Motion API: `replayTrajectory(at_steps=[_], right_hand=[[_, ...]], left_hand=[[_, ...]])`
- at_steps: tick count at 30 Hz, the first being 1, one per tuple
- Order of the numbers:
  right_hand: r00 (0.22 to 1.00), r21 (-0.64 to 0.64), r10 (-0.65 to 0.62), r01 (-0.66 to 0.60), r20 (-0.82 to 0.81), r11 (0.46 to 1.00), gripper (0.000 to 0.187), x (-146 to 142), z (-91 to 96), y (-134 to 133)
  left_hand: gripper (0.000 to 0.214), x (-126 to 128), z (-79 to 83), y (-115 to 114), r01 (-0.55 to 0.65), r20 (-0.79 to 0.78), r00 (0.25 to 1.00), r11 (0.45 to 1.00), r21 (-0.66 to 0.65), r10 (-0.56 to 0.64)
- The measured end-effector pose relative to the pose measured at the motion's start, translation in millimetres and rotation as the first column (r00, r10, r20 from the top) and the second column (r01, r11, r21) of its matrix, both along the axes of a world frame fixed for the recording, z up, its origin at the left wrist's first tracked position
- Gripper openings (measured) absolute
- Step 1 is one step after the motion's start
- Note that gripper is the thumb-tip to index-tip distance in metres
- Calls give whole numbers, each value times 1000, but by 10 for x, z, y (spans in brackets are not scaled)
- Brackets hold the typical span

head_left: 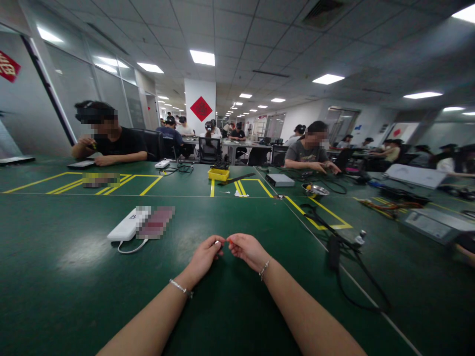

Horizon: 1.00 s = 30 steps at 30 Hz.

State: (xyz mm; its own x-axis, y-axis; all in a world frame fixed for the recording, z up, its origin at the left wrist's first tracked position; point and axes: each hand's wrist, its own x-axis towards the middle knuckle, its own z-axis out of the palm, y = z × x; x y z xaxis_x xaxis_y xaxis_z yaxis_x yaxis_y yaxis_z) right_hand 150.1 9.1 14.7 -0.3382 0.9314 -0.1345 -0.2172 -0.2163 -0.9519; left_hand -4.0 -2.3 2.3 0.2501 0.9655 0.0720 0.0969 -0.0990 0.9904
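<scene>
My left hand (205, 256) and my right hand (247, 249) meet fingertip to fingertip just above the green table (74, 277). Both are closed in a pinch. Between the fingertips sits something tiny, pale on the left side and reddish on the right; it is too small to name. Each wrist wears a thin bracelet. A white power bank (124, 226) with a short white cable lies to the left of my hands, beside a blurred flat item (155, 222).
A black cable and a small tool (359, 238) lie at the right. A yellow tray (218, 173), a grey box (279, 180) and a metal bowl (315, 189) stand farther back. Two people sit across the table; several others work behind them.
</scene>
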Motion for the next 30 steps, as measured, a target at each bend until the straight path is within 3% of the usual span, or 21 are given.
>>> replayTrajectory(at_steps=[11, 17, 23, 30], right_hand=[[1000, 2, -18, 18, 16, 1000, 23, 12, 12, -7], [1000, 33, -6, 7, -23, 999, 27, 24, -31, 14], [1000, 6, -10, 10, -23, 1000, 25, 2, 13, -1], [999, 9, -14, 14, -41, 1000, 24, 8, 8, -3]], left_hand=[[26, 18, 71, -29, -17, -143, 989, 996, 82, 28], [23, 14, 4, 7, -86, -84, 992, 994, 66, 91], [28, 21, -11, 20, -25, 122, 992, 1000, 9, 23], [24, 12, 48, -15, -54, 59, 997, 999, -3, 54]])
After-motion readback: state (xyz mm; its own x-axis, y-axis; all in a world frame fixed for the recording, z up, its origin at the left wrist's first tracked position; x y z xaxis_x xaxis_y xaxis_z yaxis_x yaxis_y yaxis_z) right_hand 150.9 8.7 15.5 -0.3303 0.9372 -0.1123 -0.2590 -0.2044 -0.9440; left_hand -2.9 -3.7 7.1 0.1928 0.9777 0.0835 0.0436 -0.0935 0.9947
